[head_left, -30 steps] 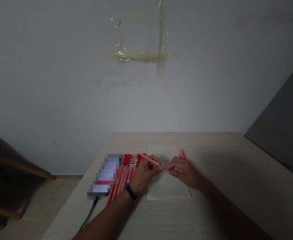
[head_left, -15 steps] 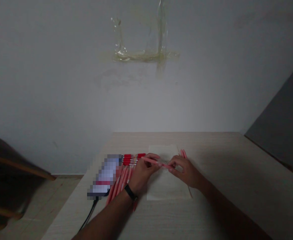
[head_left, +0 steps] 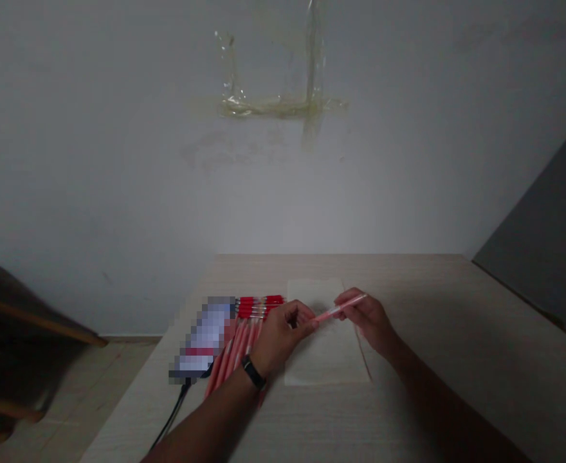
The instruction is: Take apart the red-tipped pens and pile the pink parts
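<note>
My right hand (head_left: 367,321) pinches a pink pen (head_left: 341,308) and holds it slanted above a sheet of pale paper (head_left: 328,360) on the wooden table (head_left: 432,386). My left hand (head_left: 280,334) is curled shut just left of the pen's lower tip, with its fingertips at or close to that tip; what it holds, if anything, I cannot make out. A black band is on my left wrist. Under and behind my left hand lies a row of several pink pens with red caps (head_left: 256,307).
A pixelated flat object (head_left: 200,344) with a black cable (head_left: 170,418) lies at the table's left edge. A dark wooden chair (head_left: 13,334) stands at the far left. A grey panel (head_left: 543,257) rises at the right. Old tape (head_left: 283,103) sticks to the wall.
The pen was held by both hands pointing up-left over the row. Now it is in my right hand, swung to point up-right, and my left hand has drawn back slightly.
</note>
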